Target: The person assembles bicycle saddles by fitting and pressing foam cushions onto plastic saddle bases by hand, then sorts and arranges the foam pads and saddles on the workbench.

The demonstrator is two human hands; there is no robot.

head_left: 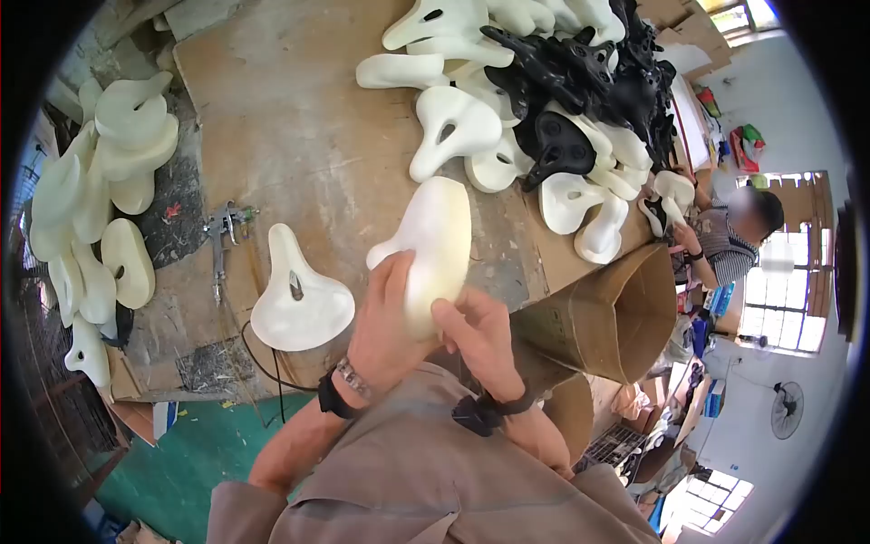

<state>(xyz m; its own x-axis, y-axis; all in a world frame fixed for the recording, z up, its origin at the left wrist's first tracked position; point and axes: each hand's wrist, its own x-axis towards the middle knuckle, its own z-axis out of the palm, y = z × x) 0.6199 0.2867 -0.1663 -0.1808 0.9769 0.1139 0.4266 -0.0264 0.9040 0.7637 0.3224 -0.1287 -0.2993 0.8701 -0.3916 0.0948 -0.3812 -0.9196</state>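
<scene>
A cream foam bicycle saddle pad point(441, 240) is held up in front of me, turned on its side, between both hands. My left hand point(385, 304) is closed on its lower left part, fingers partly hidden behind the foam. My right hand point(478, 331) grips its lower right edge, thumb pressed on the side. Left of my hands, another foam saddle pad point(313, 317) lies flat on the cardboard-covered table point(281, 118), its slot facing up. A spray gun point(220, 245) with a hose rests farther left.
Foam saddle pads point(458, 127) and black saddle shells point(562, 145) are heaped at the back right. More foam pads point(136, 131) pile up at the left. A large open cardboard box point(580, 317) stands on my right. Beyond it a person point(725, 240) handles a saddle piece.
</scene>
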